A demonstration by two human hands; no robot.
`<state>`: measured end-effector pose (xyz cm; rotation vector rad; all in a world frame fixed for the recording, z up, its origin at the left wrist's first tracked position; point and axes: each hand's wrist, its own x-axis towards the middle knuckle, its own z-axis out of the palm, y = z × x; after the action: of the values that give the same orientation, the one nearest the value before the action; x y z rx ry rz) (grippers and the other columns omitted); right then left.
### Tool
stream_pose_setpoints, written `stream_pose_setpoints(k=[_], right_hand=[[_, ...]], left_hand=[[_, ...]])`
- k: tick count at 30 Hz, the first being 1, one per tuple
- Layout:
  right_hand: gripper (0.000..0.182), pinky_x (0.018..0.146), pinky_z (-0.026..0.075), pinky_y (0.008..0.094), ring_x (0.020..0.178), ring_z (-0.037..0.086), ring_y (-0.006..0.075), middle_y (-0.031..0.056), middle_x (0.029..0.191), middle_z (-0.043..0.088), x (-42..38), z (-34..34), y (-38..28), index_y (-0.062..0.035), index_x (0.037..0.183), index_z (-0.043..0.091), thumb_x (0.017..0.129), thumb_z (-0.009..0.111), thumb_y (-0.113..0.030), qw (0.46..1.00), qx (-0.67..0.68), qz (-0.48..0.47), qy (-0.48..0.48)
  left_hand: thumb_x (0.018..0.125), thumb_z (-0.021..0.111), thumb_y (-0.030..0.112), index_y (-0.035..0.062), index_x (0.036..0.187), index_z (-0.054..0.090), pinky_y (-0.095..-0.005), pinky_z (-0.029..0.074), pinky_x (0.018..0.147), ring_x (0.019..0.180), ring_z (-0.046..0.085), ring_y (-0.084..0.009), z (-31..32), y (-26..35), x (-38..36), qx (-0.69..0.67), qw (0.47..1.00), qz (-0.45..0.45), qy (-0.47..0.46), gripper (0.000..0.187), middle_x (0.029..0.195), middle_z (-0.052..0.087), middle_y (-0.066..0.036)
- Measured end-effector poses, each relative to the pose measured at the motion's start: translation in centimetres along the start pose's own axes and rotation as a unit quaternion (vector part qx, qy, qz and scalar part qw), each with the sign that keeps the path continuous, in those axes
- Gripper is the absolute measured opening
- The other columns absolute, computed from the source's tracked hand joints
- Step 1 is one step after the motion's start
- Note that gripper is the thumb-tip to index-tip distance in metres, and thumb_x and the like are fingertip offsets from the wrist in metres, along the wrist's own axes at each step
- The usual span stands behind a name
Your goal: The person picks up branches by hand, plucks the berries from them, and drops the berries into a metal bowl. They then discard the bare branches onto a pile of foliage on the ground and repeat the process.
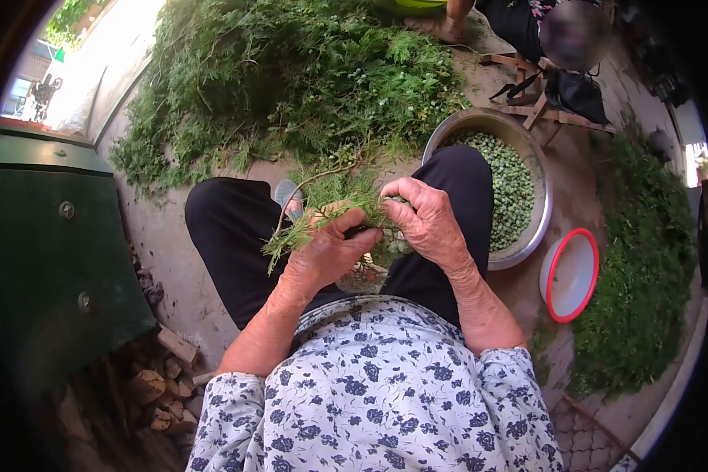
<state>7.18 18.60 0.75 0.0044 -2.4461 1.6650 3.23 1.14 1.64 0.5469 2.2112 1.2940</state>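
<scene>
left hand [326, 253] clasped conifer sprig [287, 241], right hand [429, 222] apparently pinched its foliage, metal basin [540, 219] of green cones [510, 189] lay alongside

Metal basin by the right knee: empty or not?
Not empty: green berries cover the visible bottom of the metal basin; their depth cannot be told.

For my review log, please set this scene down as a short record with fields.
Left hand: holds a leafy green sprig
Right hand: curled at the sprig; exact hold unclear
Metal basin: partly hidden by the right leg, holds many green berry-like pieces
Red-rimmed bowl: on the ground, tilted-looking in this view
Branch heap: ahead, large
Other person: upper right, partly in view
</scene>
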Motion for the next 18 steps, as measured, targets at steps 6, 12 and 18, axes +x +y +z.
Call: stream_pose_setpoints(k=[6,12,18], right_hand=[[0.021,0.053,0.040,0.0271,0.056,0.047,0.0086,0.0052,0.061,0.053,-0.2,0.3,-0.8,-0.0016,0.088,0.060,0.085,0.061,-0.022,0.989,0.065,0.130,0.026],[0.025,0.046,0.033,0.0213,0.053,0.040,0.0030,-0.0034,0.059,0.049,0.5,-0.4,-0.5,-0.0026,0.084,0.061,0.085,0.064,-0.027,0.967,0.071,0.152,0.190],[0.017,0.038,0.019,0.0172,0.044,0.027,-0.0013,-0.0103,0.057,0.037,1.0,-7.0,1.6,-0.0035,0.091,0.060,0.086,0.063,-0.019,0.933,0.148,0.097,0.314]], left_hand=[[0.076,0.071,0.014,0.0046,0.076,0.055,-0.0241,0.040,0.059,0.065,0.042,-0.0052,-0.2,1.7,-0.3,0.014,1.000,-0.007,0.013,0.018,0.066,0.047,0.003],[0.074,0.072,0.013,0.0039,0.075,0.054,-0.0251,0.040,0.059,0.065,0.044,-0.0065,-0.4,3.3,-0.6,0.023,0.997,-0.073,0.002,0.020,0.067,0.048,0.000],[0.071,0.070,0.005,0.0012,0.067,0.049,-0.0258,0.036,0.055,0.059,0.038,-0.0099,-1.1,2.2,-0.5,-0.077,0.994,0.044,0.070,0.022,0.063,0.038,0.000]])
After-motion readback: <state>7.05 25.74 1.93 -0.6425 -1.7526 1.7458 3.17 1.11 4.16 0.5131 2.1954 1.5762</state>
